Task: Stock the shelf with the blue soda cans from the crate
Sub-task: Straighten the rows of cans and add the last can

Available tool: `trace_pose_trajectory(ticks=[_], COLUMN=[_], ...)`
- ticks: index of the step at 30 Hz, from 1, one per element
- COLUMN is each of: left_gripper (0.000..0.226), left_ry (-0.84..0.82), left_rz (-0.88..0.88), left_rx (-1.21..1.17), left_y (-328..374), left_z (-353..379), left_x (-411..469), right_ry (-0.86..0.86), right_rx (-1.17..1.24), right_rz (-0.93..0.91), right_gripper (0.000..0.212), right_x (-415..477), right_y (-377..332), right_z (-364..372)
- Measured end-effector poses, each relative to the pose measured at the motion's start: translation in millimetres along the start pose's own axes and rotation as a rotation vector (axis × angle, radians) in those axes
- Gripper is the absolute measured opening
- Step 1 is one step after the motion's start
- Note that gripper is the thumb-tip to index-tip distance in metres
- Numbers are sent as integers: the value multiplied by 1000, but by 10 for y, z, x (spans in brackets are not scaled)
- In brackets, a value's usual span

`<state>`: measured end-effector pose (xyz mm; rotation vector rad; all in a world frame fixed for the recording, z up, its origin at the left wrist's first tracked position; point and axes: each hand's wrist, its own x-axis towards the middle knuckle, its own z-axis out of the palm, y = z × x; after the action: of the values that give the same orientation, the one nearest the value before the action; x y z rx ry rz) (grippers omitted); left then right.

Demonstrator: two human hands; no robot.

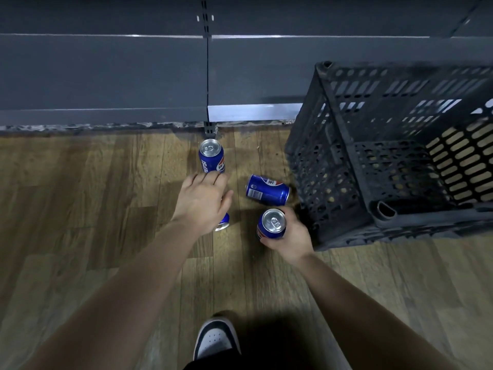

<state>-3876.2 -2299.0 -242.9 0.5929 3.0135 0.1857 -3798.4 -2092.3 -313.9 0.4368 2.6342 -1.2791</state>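
Note:
Several blue soda cans are on the wooden floor in front of the dark grey shelf point(106, 73). One can point(211, 157) stands upright near the shelf base. Another can point(267, 190) lies on its side beside the crate point(344, 145). My left hand point(204, 202) hovers palm down with fingers spread, fingertips at the foot of the upright can. Beneath that hand's wrist, the end of a third can point(223, 224) peeks out. My right hand point(292, 237) grips a fourth can point(272, 222) upright, its silver top facing me.
The black perforated plastic crate stands tilted at the right, against the shelf front, and no cans show inside it. The shelf's lowest board point(253, 112) sits just above the floor. My shoe point(216, 339) is at the bottom centre.

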Motion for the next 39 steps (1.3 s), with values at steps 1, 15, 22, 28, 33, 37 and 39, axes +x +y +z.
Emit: trace_pose_trajectory(ticks=[1, 15, 22, 28, 33, 37, 39], left_gripper=[45, 50, 48, 48, 48, 51, 55], left_ry=[-3, 167, 164, 227, 298, 321, 323], left_rz=[5, 37, 78, 184, 283, 307, 318], left_rx=[7, 3, -41, -54, -34, -27, -24], left_y=[-7, 383, 972, 1525, 2141, 2782, 3139], left_z=[-38, -1820, -3681, -5443, -6484, -7044, -7238], left_x=[21, 493, 742, 1009, 1318, 1598, 1704], right_ry=[3, 53, 52, 96, 162, 238, 264], right_rx=[7, 184, 177, 155, 143, 128, 144], right_rz=[0, -108, -98, -99, -107, -113, -112], right_gripper=[70, 58, 58, 62, 64, 68, 71], right_x=[-1, 12, -265, -660, -887, -980, -1019], right_y=[-15, -1631, -2992, -4115, -4625, -4709, -4680], right_z=[-6, -1320, -3013, -4563, -5706, -6565, -6997])
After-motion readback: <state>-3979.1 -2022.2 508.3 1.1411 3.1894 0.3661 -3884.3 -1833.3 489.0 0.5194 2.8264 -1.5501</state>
